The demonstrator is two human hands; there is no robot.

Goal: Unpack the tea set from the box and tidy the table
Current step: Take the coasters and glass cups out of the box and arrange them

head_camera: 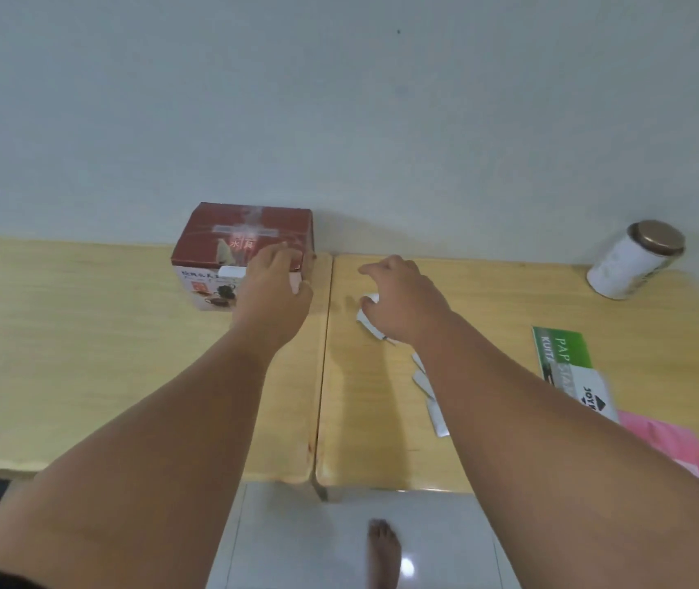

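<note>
The left hand [273, 276] lies spread on the closed red box [237, 231], and the right hand [398, 297] hovers spread above white papers [371, 323] on the worktop [84, 354].

Free tabletop lies left of the box [242, 252], which stands against the wall beside the table seam. Right of the seam, white packets [428, 393] clutter the middle; a tin [632, 259], green booklet [560, 354] and pink sheet [670, 444] occupy the right edge.

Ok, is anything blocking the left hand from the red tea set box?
Nothing visible: the left hand already rests on the front right corner of the closed box. The right hand hovers apart, over white paper scraps.
</note>
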